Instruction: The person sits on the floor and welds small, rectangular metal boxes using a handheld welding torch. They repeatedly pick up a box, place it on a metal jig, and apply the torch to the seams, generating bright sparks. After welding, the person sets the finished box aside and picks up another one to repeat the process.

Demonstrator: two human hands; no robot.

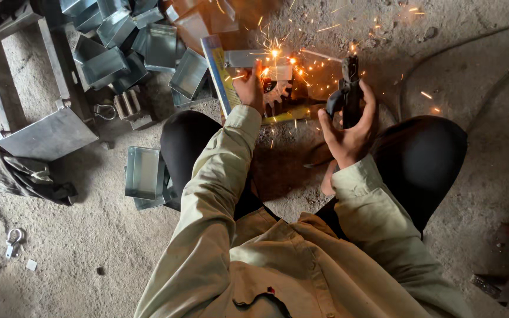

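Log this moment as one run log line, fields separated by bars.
left hand: steadies small metal piece | right hand: grips welding electrode holder | sparks at piece | metal boxes piled left

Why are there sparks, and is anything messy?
Sparks fly where the left hand steadies a metal piece; the right hand grips a black holder. Metal boxes lie jumbled, and a rag lies crumpled.

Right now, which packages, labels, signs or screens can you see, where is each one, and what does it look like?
Flat box: on the ground on its edge, just left of the left hand and the sparks; thin rectangular package, blue spine with yellow printed face.
Labels, signs, screens: none visible; the metal boxes heaped at upper left are bare grey sheet metal.
Right hand: grips a dark welding holder, unlabelled.
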